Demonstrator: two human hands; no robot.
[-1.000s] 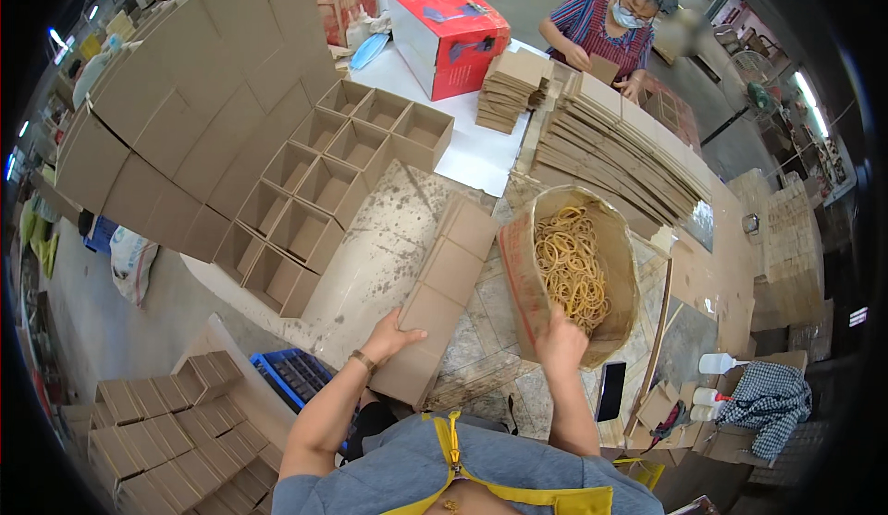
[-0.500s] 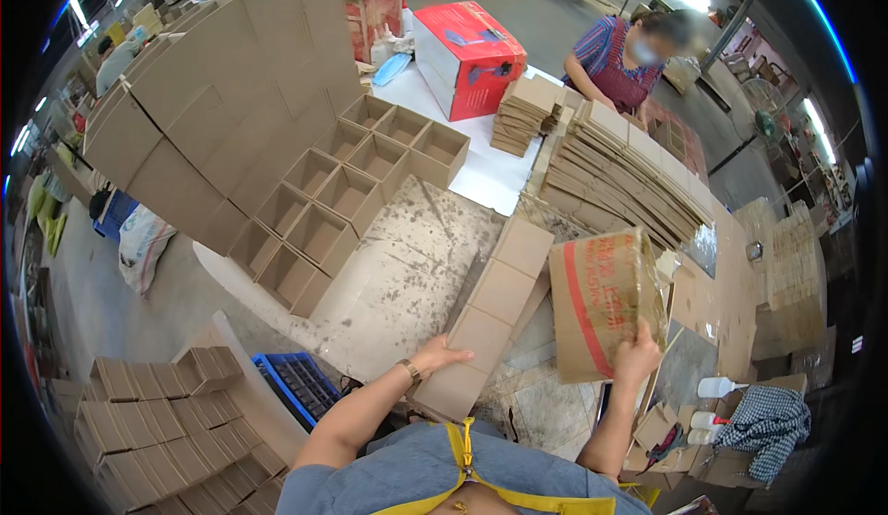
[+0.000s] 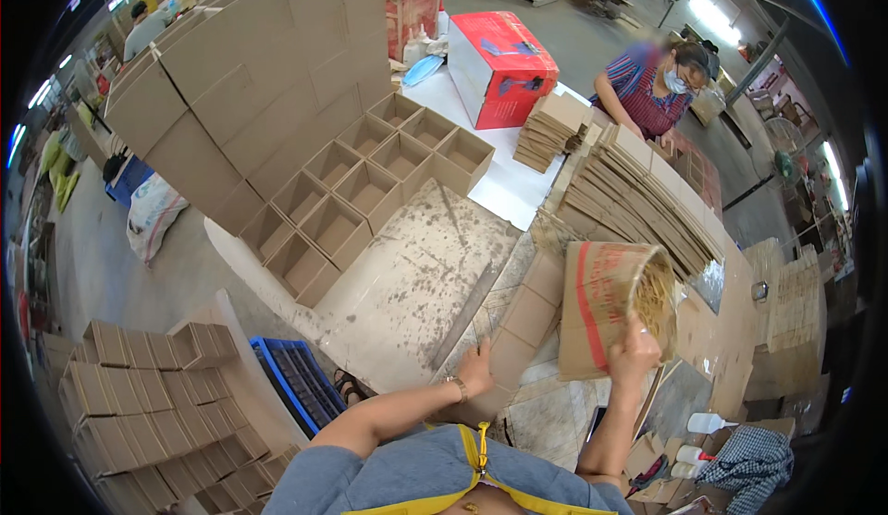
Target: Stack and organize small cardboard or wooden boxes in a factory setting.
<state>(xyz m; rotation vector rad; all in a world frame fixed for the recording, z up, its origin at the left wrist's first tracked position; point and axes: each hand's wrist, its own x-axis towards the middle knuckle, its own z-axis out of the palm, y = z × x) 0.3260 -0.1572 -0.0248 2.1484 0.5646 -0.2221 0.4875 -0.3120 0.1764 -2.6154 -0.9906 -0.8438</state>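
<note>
My right hand (image 3: 635,349) is closed on the near rim of a brown cardboard carton (image 3: 592,307) with a red band. The carton tilts, and thin tan strips (image 3: 655,295) show in its mouth. To its left lies a long cardboard piece (image 3: 524,316), creased into square panels. Along that piece's left edge rests my left hand (image 3: 476,372), with at least one finger stretched forward; the other fingers are partly hidden. A cardboard divider grid (image 3: 370,187) with open square cells stands farther left on the spotted table board (image 3: 407,275).
Tall cardboard panels (image 3: 268,80) rise behind the grid. Flat cardboard stacks (image 3: 638,201) and a red-and-white box (image 3: 504,67) sit beyond the carton. A co-worker (image 3: 652,90) works at the far right. Glue bottles (image 3: 708,423) and a checked cloth (image 3: 754,464) lie right; a blue crate (image 3: 296,381) stands left.
The carton has tipped so its mouth and the strips inside now show. My left hand has shifted forward and right along the cardboard piece. The whole view has turned slightly.
</note>
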